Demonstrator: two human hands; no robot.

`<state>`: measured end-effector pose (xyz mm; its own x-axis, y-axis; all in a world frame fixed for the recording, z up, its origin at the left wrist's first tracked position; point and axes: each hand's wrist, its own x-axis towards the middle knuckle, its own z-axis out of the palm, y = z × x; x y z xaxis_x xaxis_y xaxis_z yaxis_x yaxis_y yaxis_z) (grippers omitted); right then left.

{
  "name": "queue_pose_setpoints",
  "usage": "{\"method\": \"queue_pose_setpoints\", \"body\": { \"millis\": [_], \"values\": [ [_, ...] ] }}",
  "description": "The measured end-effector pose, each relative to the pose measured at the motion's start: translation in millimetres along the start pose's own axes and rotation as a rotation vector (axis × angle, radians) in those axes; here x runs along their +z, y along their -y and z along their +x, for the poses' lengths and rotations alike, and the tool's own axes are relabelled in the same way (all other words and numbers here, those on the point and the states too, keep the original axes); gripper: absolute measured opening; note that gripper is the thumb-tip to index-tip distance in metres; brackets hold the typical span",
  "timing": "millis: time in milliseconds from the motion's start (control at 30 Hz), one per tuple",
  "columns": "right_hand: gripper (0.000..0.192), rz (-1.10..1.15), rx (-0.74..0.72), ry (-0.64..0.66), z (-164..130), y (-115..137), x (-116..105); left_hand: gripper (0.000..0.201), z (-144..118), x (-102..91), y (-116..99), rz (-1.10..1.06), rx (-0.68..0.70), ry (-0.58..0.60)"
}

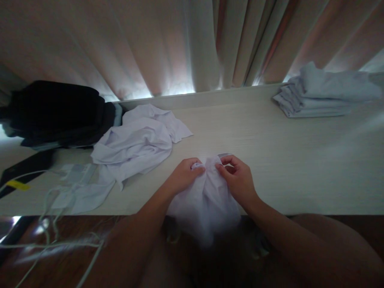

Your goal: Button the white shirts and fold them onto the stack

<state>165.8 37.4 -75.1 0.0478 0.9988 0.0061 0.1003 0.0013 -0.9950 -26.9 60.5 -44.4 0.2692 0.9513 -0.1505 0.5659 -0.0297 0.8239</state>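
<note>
A white garment (205, 204) hangs from both my hands at the table's front edge, its lower part draping down towards my lap. My left hand (187, 174) pinches its upper edge on the left, thumb on top. On the right, my right hand (238, 176) grips the same edge between thumb and fingers. The cloth gathers in folds between the two hands. What kind of garment it is, I cannot make out. A crumpled white shirt-like cloth (144, 138) lies on the table to the left of my left hand.
Folded black clothes (57, 112) are stacked at the back left. A neat pile of folded white cloth (330, 94) lies at the back right of the pale table (300, 168). White cables (49, 196) run over the left front edge. Curtains (168, 48) hang behind.
</note>
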Motion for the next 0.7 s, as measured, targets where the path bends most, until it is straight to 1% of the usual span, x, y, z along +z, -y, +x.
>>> {"method": "queue_pose_setpoints", "body": {
  "millis": [100, 167, 267, 333, 400, 533, 700],
  "values": [
    [0.014, -0.157, -0.106, 0.01, -6, 1, 4, 0.022, -2, 1.9, -2, -0.076, -0.025, 0.034],
    [0.012, -0.213, -0.169, 0.019, -9, 1, 6, 0.022, -3, 0.6, -3, -0.119, -0.059, 0.037],
    [0.011, -0.256, -0.23, 0.027, -12, 0, 8, 0.019, -6, -0.8, -4, -0.237, -0.174, 0.029],
    [0.011, -0.267, -0.265, 0.042, -14, 0, 10, 0.016, -8, 0.0, -5, -0.356, -0.264, 0.049],
    [0.01, -0.276, -0.307, 0.061, -15, 0, 11, 0.012, -10, 1.6, -7, -0.478, -0.307, 0.081],
    [0.011, -0.319, -0.395, 0.067, -16, 1, 10, 0.013, -11, 2.8, -6, -0.67, -0.28, 0.137],
    [0.012, -0.406, -0.505, 0.061, -14, -1, 4, 0.015, -11, 3.2, -2, -0.763, -0.271, 0.155]
  ]
}}
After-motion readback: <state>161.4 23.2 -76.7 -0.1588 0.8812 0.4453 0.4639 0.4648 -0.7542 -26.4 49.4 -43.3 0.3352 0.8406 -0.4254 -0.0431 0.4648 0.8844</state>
